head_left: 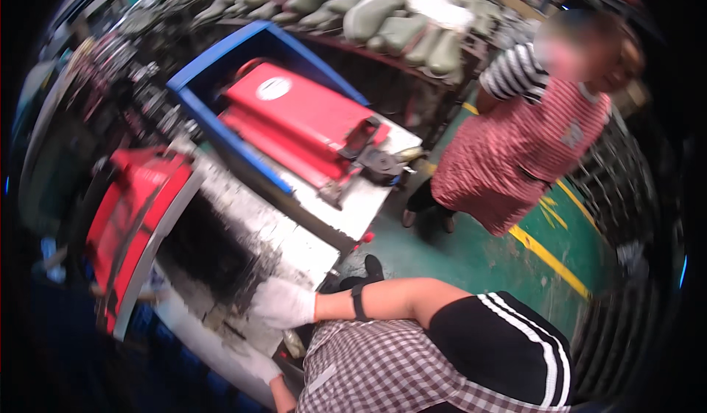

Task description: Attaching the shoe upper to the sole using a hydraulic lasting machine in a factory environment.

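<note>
My right hand, in a white glove, is over the near end of a worn, white-topped work surface. Its fingers are smeared by motion, and whatever may be in them does not show. Lower down, my left hand, also white-gloved, rests by a long pale curved edge; its fingers are blurred too. A small pale greenish object lies between the right hand and my checked apron. Just beyond the hands is a dark opening beside a tilted red machine cover.
A red machine with a metal fitting stands on a white-topped table beside a blue frame. Behind are racks of greenish shoe lasts. A person in a red-striped apron stands to the right, near yellow floor lines.
</note>
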Available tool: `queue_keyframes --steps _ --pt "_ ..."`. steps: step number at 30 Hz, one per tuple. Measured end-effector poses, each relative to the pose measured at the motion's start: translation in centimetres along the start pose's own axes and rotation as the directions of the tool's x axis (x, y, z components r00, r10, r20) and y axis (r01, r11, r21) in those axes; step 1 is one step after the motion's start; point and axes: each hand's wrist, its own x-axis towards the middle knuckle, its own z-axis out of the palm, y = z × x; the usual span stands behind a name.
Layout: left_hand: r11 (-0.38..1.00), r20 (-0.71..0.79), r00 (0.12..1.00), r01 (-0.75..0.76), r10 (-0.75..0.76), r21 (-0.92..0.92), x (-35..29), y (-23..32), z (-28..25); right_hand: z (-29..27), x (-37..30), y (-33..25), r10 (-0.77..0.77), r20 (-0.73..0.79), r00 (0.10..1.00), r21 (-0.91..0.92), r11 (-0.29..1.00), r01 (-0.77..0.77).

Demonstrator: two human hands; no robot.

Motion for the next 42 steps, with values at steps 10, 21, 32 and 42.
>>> queue_keyframes --steps 10,21,32,42 --pt "0.947 0.009 0.988 0.153 -0.157 -0.283 -3.2 -4.4 -0.2 0.7 -1.4 0.9 -0.094 -0.074 0.993 0.086 0.991 0.100" --pt "-0.001 -0.683 -0.213 0.955 -0.698 -0.296 -17.0 -24.9 -10.4 0.4 -0.8 -0.2 -0.026 0.126 0.992 -0.046 0.998 0.032" --pt "-0.024 0.027 0.018 0.162 -0.999 -0.987 -31.0 -37.1 -19.1 1.0 -0.8 -0.2 -0.098 0.166 0.981 -0.053 0.993 0.108" --pt "-0.407 0.700 0.649 0.577 -0.299 -0.709 -30.0 -44.7 -24.7 0.2 -1.5 3.0 -0.025 0.235 0.972 0.011 1.000 0.023"
